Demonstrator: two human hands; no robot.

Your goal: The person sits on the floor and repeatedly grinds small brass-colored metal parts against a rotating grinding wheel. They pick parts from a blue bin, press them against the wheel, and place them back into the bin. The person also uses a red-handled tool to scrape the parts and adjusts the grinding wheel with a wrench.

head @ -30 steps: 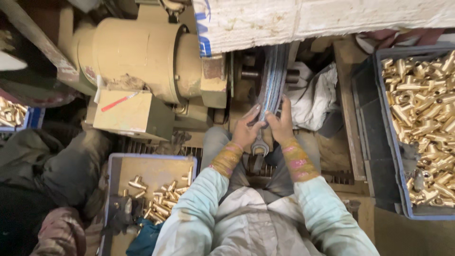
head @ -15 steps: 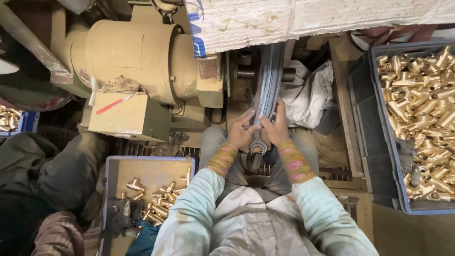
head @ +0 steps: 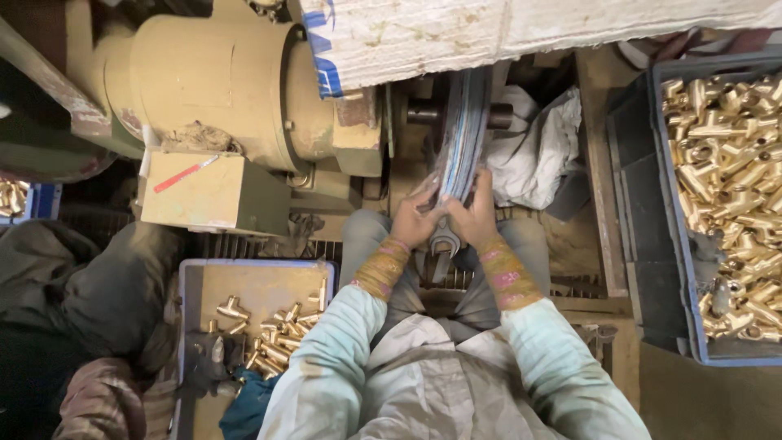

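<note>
We have both hands together at the lower edge of the buffing wheel point(head: 466, 122), which stands on the shaft of the tan motor point(head: 220, 81) right ahead of our knees. Our left hand point(head: 417, 222) and right hand point(head: 474, 216) close around a small metal piece point(head: 444, 242) and hold it up against the rim. We judge the piece to be hard, smooth and rather slippery, heavy for its size, so gripping it by both ends with the fingers wrapped tight suits it best. To our right, a grey crate point(head: 652, 244) is heaped with brass fittings point(head: 725, 179). At our left knee, a blue tray point(head: 244, 277) holds only a scatter of them.
</note>
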